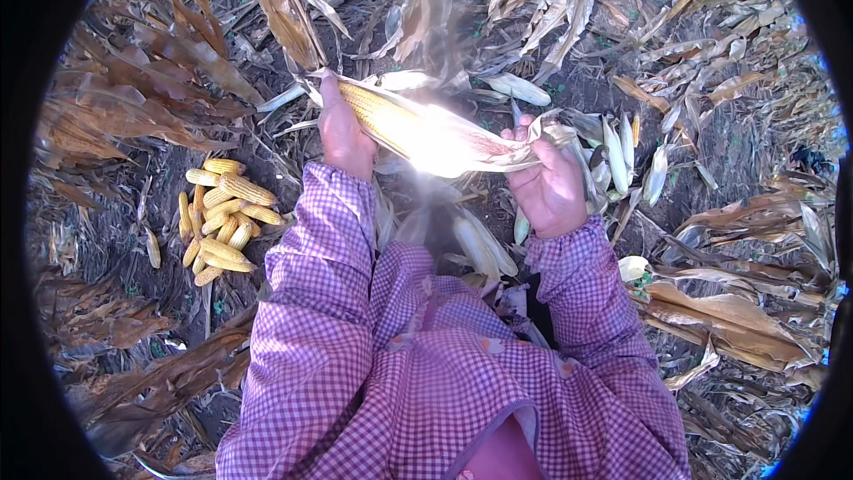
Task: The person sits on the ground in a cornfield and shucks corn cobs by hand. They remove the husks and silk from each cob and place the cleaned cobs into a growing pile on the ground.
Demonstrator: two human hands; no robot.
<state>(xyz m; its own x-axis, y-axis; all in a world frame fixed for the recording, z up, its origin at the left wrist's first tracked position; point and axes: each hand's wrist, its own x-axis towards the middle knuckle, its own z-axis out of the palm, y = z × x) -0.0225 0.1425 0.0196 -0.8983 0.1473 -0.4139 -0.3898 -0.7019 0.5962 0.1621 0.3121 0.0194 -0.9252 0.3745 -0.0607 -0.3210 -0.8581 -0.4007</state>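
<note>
A corn ear (368, 105) lies slantwise between my hands, its yellow kernels bare along the left part. My left hand (344, 130) grips its left end, the thumb resting near the tip. Pale dry husk (496, 150) still wraps the right part, and my right hand (548, 180) holds the gathered husk at that end. Strong glare whites out the middle of the ear, so where husk meets kernels there is hard to see.
A pile of husked corn ears (226, 213) sits on the soil at the left. Unhusked ears (616, 153) lie at the right, and loose husks (481, 240) lie below my hands. Dry corn stalks and leaves (273, 7) surround the spot.
</note>
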